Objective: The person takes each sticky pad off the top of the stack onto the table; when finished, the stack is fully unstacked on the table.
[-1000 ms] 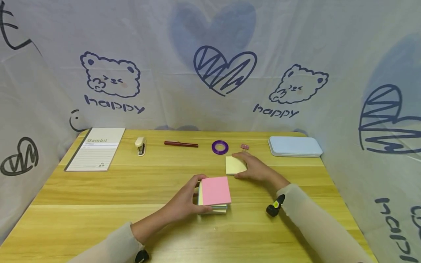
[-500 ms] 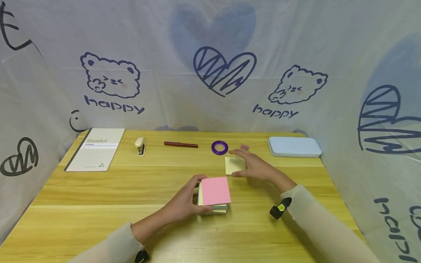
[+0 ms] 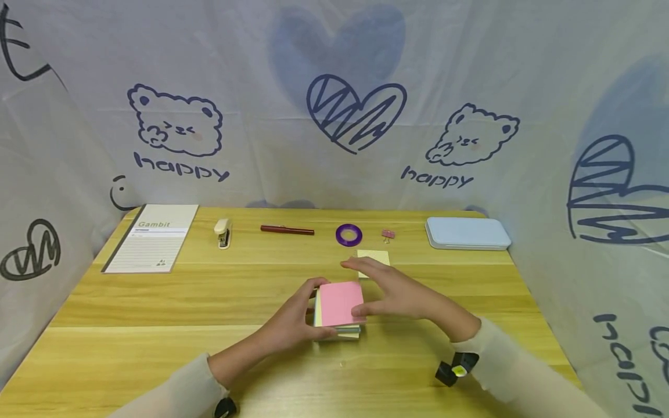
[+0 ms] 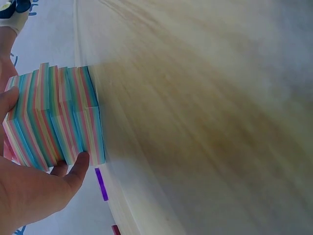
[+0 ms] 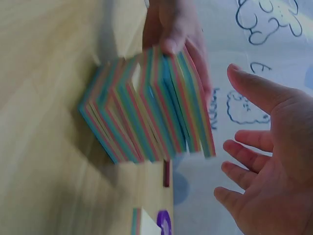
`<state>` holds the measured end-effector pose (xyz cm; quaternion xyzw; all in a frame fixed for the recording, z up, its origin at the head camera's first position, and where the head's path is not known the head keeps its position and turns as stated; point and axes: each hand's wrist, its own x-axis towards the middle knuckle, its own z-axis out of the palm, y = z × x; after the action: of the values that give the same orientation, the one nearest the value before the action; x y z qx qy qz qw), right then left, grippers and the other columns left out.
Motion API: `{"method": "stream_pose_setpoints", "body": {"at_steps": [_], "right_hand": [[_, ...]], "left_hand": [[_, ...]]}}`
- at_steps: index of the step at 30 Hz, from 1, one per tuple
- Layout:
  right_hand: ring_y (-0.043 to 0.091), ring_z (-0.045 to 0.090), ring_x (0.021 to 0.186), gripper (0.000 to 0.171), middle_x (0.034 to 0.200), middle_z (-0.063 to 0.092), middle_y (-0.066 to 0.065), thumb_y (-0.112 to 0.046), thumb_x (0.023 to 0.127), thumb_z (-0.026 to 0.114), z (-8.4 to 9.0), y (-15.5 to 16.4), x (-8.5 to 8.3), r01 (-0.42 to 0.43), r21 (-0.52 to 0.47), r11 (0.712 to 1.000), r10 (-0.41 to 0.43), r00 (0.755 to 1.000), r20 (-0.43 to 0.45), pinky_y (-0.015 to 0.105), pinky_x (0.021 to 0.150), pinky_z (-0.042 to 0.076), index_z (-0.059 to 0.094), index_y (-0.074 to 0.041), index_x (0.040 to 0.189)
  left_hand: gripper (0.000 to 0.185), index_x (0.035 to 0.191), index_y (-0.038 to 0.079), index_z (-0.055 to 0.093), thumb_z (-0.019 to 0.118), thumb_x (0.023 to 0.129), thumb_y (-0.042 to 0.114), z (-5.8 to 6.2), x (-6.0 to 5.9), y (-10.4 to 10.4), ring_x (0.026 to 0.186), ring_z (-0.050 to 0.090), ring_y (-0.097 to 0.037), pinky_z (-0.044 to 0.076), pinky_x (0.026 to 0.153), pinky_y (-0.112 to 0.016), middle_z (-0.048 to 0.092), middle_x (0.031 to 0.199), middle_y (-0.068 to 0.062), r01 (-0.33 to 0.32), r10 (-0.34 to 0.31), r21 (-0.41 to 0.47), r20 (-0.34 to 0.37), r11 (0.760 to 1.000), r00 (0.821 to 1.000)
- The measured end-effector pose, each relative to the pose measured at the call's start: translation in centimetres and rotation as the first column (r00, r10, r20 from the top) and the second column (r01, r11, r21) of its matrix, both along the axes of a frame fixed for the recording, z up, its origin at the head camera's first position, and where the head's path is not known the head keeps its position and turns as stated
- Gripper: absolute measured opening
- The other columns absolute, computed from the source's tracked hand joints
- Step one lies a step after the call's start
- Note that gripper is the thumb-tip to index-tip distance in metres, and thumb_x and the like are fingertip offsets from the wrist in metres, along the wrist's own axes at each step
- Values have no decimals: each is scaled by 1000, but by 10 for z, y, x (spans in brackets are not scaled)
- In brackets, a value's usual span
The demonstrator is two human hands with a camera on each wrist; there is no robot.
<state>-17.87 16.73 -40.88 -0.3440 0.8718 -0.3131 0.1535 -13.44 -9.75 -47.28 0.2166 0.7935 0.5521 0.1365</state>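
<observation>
A tall stack of sticky note pads stands in front of me, pink on top. In the left wrist view the layers of the stack show pink, yellow, green and blue stripes, slightly uneven. My left hand grips it from the left, thumb on the near side and fingers round the far side. Just right of the stack, my right hand has its fingers spread and holds nothing. Behind that hand lies another pad with a yellow top, partly hidden by the fingers.
Along the back of the wooden table lie a notebook, a small stapler, a dark red pen, a purple tape roll, a pink binder clip and a pale blue case. Patterned cloth hangs behind.
My right hand has let go of the yellow-topped pad and moved left and nearer to me, beside the stack. My left hand has stayed on the stack.
</observation>
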Motion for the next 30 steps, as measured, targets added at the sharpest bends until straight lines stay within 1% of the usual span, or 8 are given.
{"method": "stream_pose_setpoints", "body": {"at_steps": [4, 8, 12, 16, 22, 24, 30], "right_hand": [[33, 28, 154, 95, 167, 31, 5, -53, 85, 81, -7, -5, 10, -6, -2, 1000, 6, 1000, 10, 61, 119, 32, 35, -20, 161], [35, 33, 151, 97, 166, 33, 8, -51, 83, 83, -14, -7, 17, -9, -3, 1000, 9, 1000, 0, 61, 117, 34, 36, -17, 161], [37, 41, 146, 95, 163, 38, 10, -47, 84, 83, -18, -8, 21, -14, -19, 1000, 13, 1000, -18, 60, 115, 38, 37, -12, 160], [34, 46, 143, 92, 159, 44, 9, -44, 85, 84, -19, -9, 22, -3, -32, 999, 3, 1000, -24, 58, 114, 42, 39, -11, 158], [29, 48, 141, 89, 157, 46, 6, -41, 85, 84, -21, -10, 21, 11, -31, 999, -12, 1000, -22, 52, 113, 44, 42, -12, 157], [29, 49, 140, 88, 156, 47, 6, -41, 86, 84, -21, -9, 21, 6, -39, 999, -7, 999, -34, 52, 112, 45, 42, -11, 157], [28, 50, 139, 89, 154, 49, 5, -44, 85, 84, -17, -2, 19, 17, -62, 998, -20, 999, -42, 52, 112, 45, 43, -12, 157]], "left_hand": [[83, 148, 10, 38, 89, 83, 19, -1, 0, 0, 131, 54, -47, 49, 107, -56, 48, 148, -16, 9, -9, 2, -8, 1000, 1000], [83, 149, 10, 37, 88, 84, 20, -2, -1, -1, 131, 54, -48, 49, 107, -55, 46, 150, -17, 16, -16, 4, -8, 1000, 1000], [83, 150, 11, 37, 88, 84, 21, -1, 0, -1, 131, 54, -49, 50, 106, -55, 46, 151, -18, 15, -15, 1, -3, 1000, 1000], [83, 150, 10, 37, 87, 85, 20, 0, -1, -1, 130, 54, -48, 51, 105, -54, 47, 149, -17, 16, -16, 0, 1, 1000, 1000], [84, 151, 8, 36, 87, 85, 17, 3, -1, 0, 131, 54, -49, 51, 105, -53, 46, 149, -16, 19, -19, 7, 16, 1000, 1000], [85, 152, 8, 36, 87, 84, 17, 3, -1, 0, 130, 54, -49, 52, 105, -53, 46, 150, -17, 18, -18, 7, 17, 1000, 1000], [94, 155, 6, 32, 89, 83, 19, 2, -1, 1, 129, 56, -47, 52, 104, -51, 44, 153, -18, 1, -1, -23, -6, 1000, 1000]]}}
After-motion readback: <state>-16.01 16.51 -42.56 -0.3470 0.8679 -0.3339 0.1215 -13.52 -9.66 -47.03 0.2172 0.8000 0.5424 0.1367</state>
